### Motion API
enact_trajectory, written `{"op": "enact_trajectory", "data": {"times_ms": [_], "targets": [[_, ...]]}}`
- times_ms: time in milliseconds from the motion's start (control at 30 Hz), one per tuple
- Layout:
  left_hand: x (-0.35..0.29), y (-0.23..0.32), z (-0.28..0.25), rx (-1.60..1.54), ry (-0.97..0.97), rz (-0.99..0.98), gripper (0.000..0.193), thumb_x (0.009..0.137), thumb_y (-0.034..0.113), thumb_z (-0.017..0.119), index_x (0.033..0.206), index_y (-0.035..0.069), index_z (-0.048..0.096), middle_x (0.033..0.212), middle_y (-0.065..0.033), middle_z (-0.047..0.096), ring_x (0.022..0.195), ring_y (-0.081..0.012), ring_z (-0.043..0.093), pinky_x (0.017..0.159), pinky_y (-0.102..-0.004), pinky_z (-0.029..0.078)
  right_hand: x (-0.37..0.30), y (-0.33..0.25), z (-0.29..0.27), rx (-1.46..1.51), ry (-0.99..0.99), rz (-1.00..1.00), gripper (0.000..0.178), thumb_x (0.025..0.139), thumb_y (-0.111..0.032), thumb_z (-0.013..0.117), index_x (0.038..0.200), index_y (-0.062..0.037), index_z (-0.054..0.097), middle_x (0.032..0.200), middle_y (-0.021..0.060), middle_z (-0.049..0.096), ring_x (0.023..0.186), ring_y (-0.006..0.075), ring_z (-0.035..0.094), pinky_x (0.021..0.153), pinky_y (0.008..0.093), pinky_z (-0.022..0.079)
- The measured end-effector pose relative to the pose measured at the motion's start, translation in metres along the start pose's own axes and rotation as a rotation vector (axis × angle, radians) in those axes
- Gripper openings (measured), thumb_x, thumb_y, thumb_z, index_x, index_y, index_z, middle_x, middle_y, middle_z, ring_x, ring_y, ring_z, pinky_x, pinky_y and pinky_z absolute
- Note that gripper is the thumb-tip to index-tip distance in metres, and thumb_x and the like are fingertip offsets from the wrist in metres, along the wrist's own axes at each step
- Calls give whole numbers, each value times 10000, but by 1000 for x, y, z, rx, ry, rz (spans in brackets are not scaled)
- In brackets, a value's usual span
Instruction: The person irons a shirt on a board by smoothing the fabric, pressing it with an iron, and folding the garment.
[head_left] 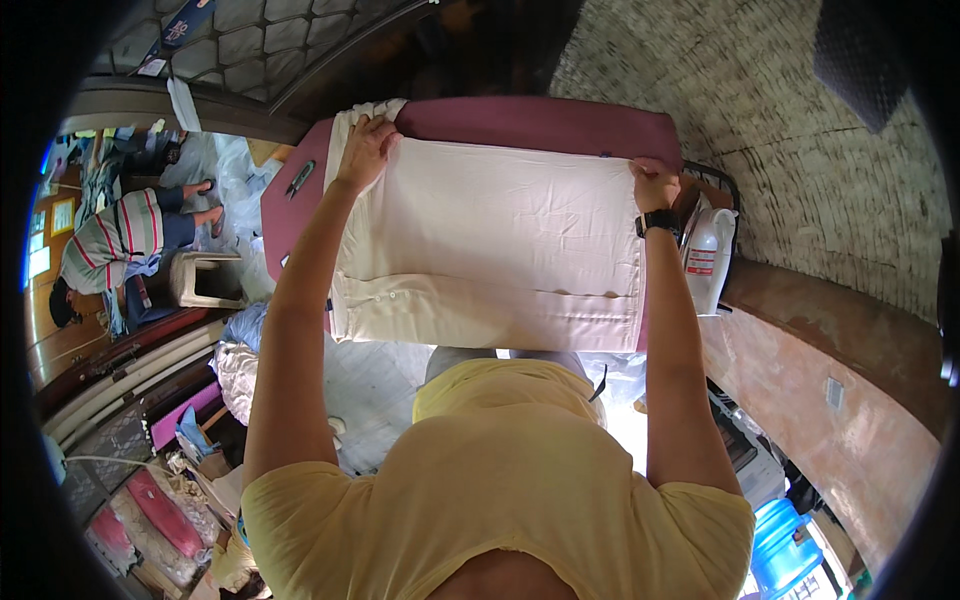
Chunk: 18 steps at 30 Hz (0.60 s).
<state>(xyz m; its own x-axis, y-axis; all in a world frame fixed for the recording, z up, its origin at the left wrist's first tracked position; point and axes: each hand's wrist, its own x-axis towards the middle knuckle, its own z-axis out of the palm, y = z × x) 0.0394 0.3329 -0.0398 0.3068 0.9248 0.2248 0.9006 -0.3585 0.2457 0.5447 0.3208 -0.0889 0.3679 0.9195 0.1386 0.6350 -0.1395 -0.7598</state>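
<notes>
A cream piece of cloth (490, 220) lies spread over a maroon ironing board (540, 122). Small creases run across its right half, and a folded band with button-like dots lies along its near side. At the far left corner, my left hand (368, 150) is closed on the cloth's edge, where some material bunches up beyond the fingers. My right hand (655, 182) pinches the far right corner, with a black watch on that wrist. Both arms are stretched forward, one along each side of the cloth. Small thread snips (300, 178) rest on the board left of my left hand.
A white bottle (703, 245) stands in a holder at the board's right end. A textured wall (680, 70) rises beyond the board. On the left are a plastic stool (205, 280) and another person in a striped top (118, 240). A blue water jug (785, 545) sits lower right.
</notes>
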Motion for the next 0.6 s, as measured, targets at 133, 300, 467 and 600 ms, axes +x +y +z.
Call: {"op": "enact_trajectory", "data": {"times_ms": [133, 300, 467, 600], "targets": [[12, 7, 8, 183, 65, -101, 127, 831, 123, 686, 944, 97, 634, 1081, -78, 580, 1023, -326, 504, 880, -470, 392, 18, 9, 10, -176, 3, -136, 196, 685, -128, 804, 851, -66, 720, 775, 97, 664, 810, 307, 611, 754, 432, 502], [41, 80, 17, 26, 231, 43, 251, 809, 161, 690, 1046, 133, 613, 1227, -43, 543, 1107, -308, 476, 914, -481, 378, 0, 17, -9, -70, 87, -169, 493, 747, -164, 779, 1174, -17, 582, 993, 170, 653, 922, 384, 591, 837, 491, 488], [86, 198, 70, -483, 48, 228, 218, 891, 134, 637, 1100, 82, 599, 1100, -119, 603, 1001, -356, 552, 884, -465, 438, -132, -1, -36, -408, 325, -314, 434, 866, -176, 680, 1217, 0, 495, 1133, 214, 584, 1038, 455, 538, 975, 571, 410], [113, 269, 130, -569, 2, 260, 242, 877, 190, 666, 1095, 106, 605, 997, -103, 617, 1014, -317, 553, 876, -465, 421, -206, -22, -77, -337, 89, 56, 270, 903, -126, 617, 1136, -17, 533, 1056, 187, 564, 1026, 416, 509, 974, 548, 375]]}}
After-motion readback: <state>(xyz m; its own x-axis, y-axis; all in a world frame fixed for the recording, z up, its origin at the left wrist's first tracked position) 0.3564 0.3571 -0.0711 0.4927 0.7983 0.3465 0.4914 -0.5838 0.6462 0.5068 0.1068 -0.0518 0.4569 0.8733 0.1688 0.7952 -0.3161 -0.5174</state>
